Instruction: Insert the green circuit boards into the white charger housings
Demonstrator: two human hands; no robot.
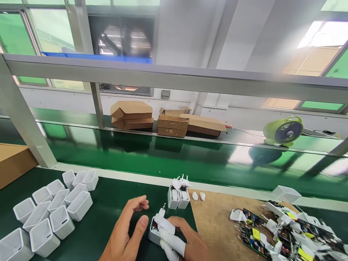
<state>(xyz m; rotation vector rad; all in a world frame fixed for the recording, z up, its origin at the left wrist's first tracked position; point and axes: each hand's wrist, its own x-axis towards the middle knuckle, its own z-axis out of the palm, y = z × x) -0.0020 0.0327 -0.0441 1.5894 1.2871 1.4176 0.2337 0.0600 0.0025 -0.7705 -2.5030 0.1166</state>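
Note:
My right hand (pixel 190 237), with white covers on some fingers, grips a small white plastic case (pixel 154 236) near the front of the green bench. Inside the case, red wire and electronic parts show, and a white pronged piece (pixel 165 224) lies over its top, partly under the fingers. Just left of the case is my left hand (pixel 126 232), its thumb and fingers apart and nothing in it. Beyond my hands, two filled white cases (pixel 178 198) stand side by side with white pronged pieces sticking up. Two small white bits (pixel 198 196) lie beside them.
Several open white cases (pixel 58 199) cover the bench's left side. On the right, a brown board (pixel 217 224) carries a heap of circuit boards (pixel 285 228) with white parts. Behind run a green conveyor belt (pixel 152 159) and metal frame, with cardboard boxes (pixel 172 126) and a green fan (pixel 284 130).

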